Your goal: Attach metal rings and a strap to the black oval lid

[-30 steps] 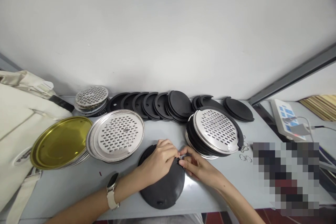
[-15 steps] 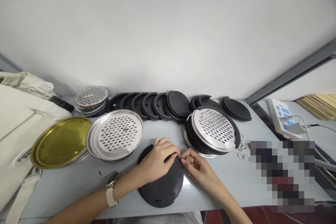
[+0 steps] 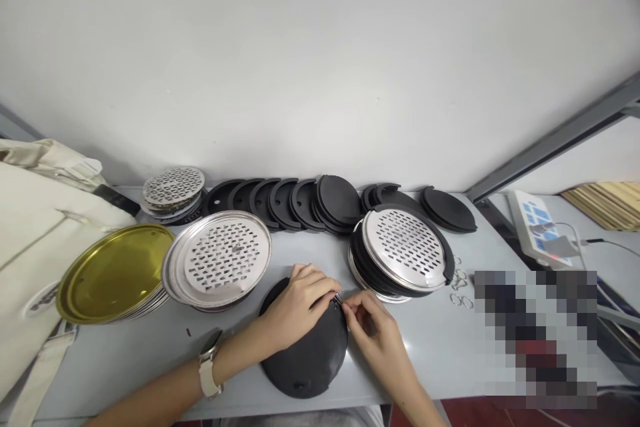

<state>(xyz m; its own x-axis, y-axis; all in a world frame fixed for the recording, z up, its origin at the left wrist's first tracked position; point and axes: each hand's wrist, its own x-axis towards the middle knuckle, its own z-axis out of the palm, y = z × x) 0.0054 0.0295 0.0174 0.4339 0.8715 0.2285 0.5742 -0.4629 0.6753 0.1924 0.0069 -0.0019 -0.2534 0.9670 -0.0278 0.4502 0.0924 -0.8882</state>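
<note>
A round black disc [image 3: 313,363] lies on the table in front of me. My left hand [image 3: 304,303] rests over its upper part, thumb and fingers pinched near the rim. Between my fingertips shows a small shiny metal ring [image 3: 338,297], mostly covered, at a hole by the disc's edge. From the other side my right hand [image 3: 373,323] pinches the same ring with thumb and forefinger, its other fingers curled. Several loose metal rings [image 3: 461,300] lie on the table to the right.
Perforated silver plates [image 3: 227,257] stand left of centre, beside gold lids [image 3: 117,273]. A stack topped by a perforated plate [image 3: 404,250] is at right. Black discs [image 3: 340,200] line the wall. A cream bag [image 3: 30,213] borders the left; a power strip [image 3: 540,227] is far right.
Both hands keep their pinch at the disc's rim. My right wrist and forearm have swung left and turned slightly. The view has shifted a little.
</note>
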